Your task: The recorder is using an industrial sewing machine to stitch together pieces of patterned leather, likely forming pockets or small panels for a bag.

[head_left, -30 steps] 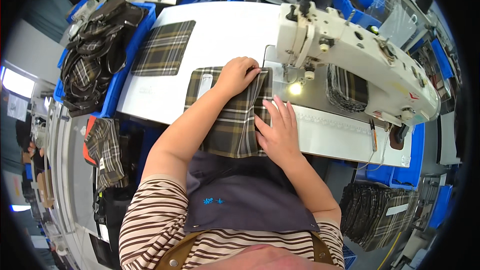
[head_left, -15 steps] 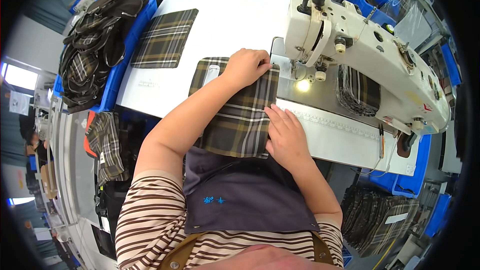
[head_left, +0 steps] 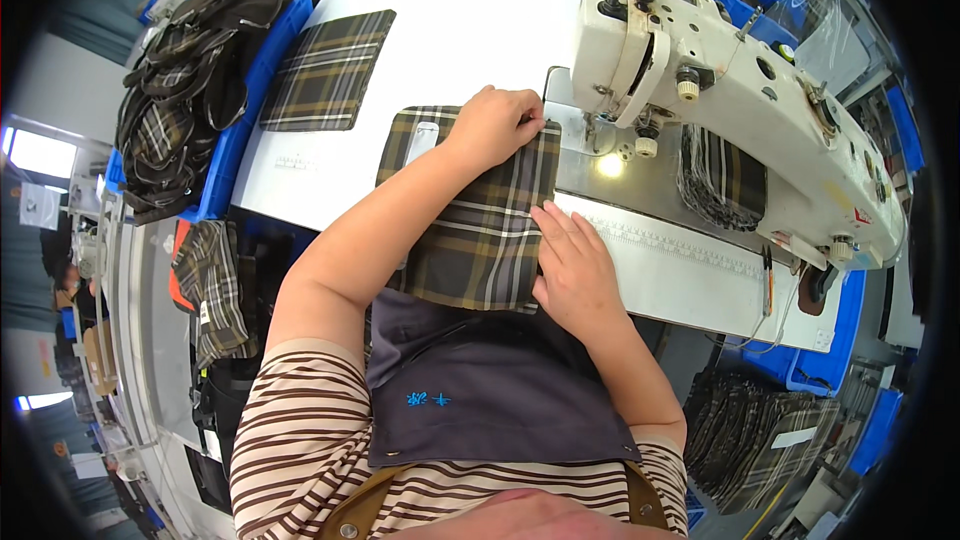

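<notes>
A dark plaid fabric panel (head_left: 470, 250) with brown, grey and white stripes lies at the front of the white sewing table, its near edge at my apron. My left hand (head_left: 495, 127) reaches across it and pinches its far right corner, fingers curled in. My right hand (head_left: 577, 270) rests along the panel's right edge with its fingers stretched out, fingertips touching the cloth. A small whitish strip (head_left: 425, 140) shows on the panel beside my left forearm. Just right of the corner is the sewing machine's needle area (head_left: 592, 135), lit by a small lamp.
The white sewing machine (head_left: 740, 70) spans the right side, with a stack of plaid pieces (head_left: 722, 180) under its arm. Another plaid panel (head_left: 328, 70) lies at the far left. A blue crate (head_left: 222, 195) of dark pouches stands beyond. Tweezers (head_left: 768, 280) lie near the table's right end.
The whole view has shifted slightly, with the machine a little farther right. Both hands keep their places on the panel.
</notes>
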`<state>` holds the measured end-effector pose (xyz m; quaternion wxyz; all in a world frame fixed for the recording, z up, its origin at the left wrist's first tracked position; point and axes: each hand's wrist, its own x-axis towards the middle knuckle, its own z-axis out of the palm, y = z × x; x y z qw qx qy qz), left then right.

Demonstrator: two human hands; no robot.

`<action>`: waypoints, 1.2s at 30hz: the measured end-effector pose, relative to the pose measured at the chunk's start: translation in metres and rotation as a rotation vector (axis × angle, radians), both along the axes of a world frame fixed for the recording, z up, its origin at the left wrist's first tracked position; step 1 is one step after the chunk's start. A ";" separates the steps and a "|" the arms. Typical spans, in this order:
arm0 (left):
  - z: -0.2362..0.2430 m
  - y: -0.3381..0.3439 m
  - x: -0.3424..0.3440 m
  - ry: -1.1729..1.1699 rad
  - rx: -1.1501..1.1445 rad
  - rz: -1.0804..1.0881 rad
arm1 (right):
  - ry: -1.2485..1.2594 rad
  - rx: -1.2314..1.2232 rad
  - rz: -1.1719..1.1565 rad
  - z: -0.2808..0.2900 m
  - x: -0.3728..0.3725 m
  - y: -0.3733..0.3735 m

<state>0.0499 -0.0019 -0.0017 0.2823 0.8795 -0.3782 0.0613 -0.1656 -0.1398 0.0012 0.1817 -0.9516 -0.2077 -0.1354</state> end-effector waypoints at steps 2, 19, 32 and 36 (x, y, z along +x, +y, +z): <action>-0.003 -0.002 -0.002 -0.083 -0.038 -0.034 | 0.004 -0.001 0.007 0.000 0.001 0.000; -0.009 -0.010 -0.050 -0.284 -0.033 -0.240 | 0.010 -0.023 -0.102 -0.006 -0.024 -0.013; -0.010 -0.013 -0.042 -0.235 -0.053 -0.250 | 0.051 0.013 -0.113 -0.005 -0.017 -0.013; -0.009 -0.015 -0.041 -0.233 -0.026 -0.250 | 0.050 0.012 -0.129 -0.004 -0.017 -0.013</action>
